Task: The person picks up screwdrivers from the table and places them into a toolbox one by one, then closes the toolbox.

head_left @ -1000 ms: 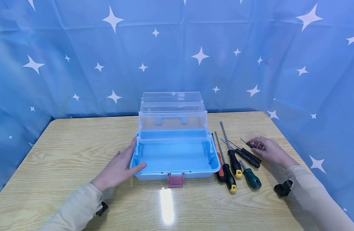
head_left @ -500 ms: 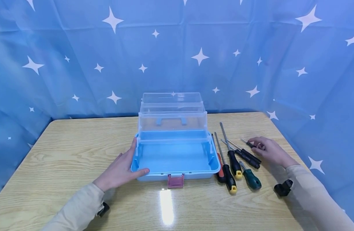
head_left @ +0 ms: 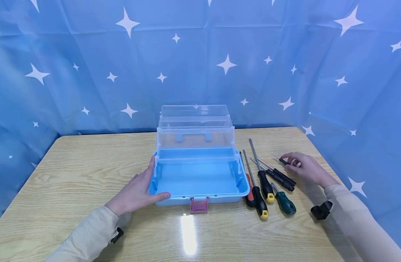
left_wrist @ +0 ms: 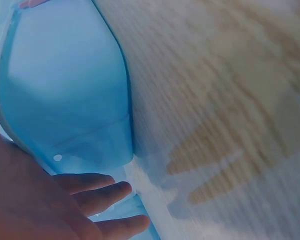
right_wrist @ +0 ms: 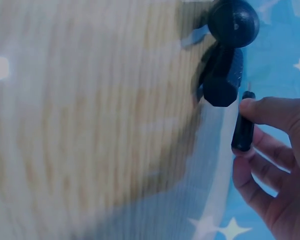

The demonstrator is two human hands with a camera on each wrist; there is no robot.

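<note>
A light-blue plastic toolbox (head_left: 200, 178) stands on the table with its clear lid raised. My left hand (head_left: 138, 193) rests against its left end, the thumb over the front left corner of the rim; in the left wrist view the other fingers (left_wrist: 105, 197) are extended alongside the box wall. At the right, my right hand (head_left: 306, 169) pinches a small black-handled screwdriver (right_wrist: 244, 122) between thumb and fingers. Its thin shaft points away to the back left. Two slim black-handled screwdrivers (head_left: 280, 178) lie just left of this hand.
Between box and right hand lie black-and-yellow screwdrivers (head_left: 266, 185), a red-and-black screwdriver (head_left: 250, 193) close against the box, and a stubby green screwdriver (head_left: 285, 203). A pink latch (head_left: 199, 206) hangs at the box front. A starry blue curtain (head_left: 200, 65) stands behind the table (head_left: 89, 167).
My right hand has risen slightly with the small screwdriver, which shows more of its handle. My left thumb has slid a little to the right along the box rim. Other tools stay put.
</note>
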